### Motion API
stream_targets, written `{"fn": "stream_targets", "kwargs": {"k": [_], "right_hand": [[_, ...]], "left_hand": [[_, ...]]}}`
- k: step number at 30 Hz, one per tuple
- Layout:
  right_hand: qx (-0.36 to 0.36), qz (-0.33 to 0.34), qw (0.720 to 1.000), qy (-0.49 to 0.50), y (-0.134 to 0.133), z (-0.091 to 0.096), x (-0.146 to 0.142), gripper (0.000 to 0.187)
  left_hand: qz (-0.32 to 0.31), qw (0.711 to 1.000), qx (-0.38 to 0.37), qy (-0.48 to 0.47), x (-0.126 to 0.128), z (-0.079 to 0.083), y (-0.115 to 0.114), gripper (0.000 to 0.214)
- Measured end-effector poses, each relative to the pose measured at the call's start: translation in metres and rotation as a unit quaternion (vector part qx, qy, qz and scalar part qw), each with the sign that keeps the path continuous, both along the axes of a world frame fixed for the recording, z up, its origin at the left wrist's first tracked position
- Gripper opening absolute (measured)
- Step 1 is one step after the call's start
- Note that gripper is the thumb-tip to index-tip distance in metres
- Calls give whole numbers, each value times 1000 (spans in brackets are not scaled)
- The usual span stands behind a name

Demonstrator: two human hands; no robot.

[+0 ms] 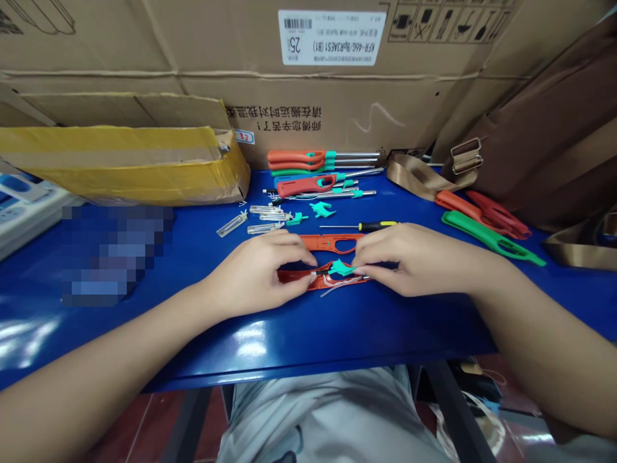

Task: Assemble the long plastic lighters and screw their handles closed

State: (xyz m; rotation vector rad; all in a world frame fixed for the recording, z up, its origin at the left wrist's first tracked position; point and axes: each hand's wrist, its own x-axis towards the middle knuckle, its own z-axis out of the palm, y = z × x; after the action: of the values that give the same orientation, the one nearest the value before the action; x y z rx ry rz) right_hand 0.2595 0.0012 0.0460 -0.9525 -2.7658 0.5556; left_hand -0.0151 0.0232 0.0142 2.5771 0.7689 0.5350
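My left hand point(258, 271) and my right hand point(409, 257) meet over an orange lighter half-shell point(321, 280) lying on the blue table point(308, 334). Both hands pinch at it, the left at its left end, the right at a teal trigger piece point(341, 267) and thin wires set in it. A second orange half-shell point(332, 242) lies just behind. A screwdriver point(364, 226) with a black and yellow handle lies beyond that.
Assembled orange and green lighters point(318, 168) are stacked at the back, with clear tubes point(263, 218) and teal parts point(322, 208) before them. Green and orange shells point(486, 225) lie at right by a brown strap point(414, 177). A taped box point(120, 164) sits at left; cardboard cartons point(308, 71) stand behind.
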Motion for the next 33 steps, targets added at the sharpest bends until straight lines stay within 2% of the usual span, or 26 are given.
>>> {"fn": "stream_targets", "kwargs": {"k": [8,21,27,33], "right_hand": [[-1,-13,1000,1,1,-2,0,16],[-3,31,998,58,1,-12,-8,19],[-3,29,997,70,2,-11,-9,19],[-26,33,996,73,6,-19,-9,17]], "left_hand": [[-6,1000,-24,-2,3,-5,1,14],[6,998,-52,-20,2,-9,1,12],[4,998,-54,-27,4,-9,0,12],[11,998,-56,-35,4,-11,2,12]]}}
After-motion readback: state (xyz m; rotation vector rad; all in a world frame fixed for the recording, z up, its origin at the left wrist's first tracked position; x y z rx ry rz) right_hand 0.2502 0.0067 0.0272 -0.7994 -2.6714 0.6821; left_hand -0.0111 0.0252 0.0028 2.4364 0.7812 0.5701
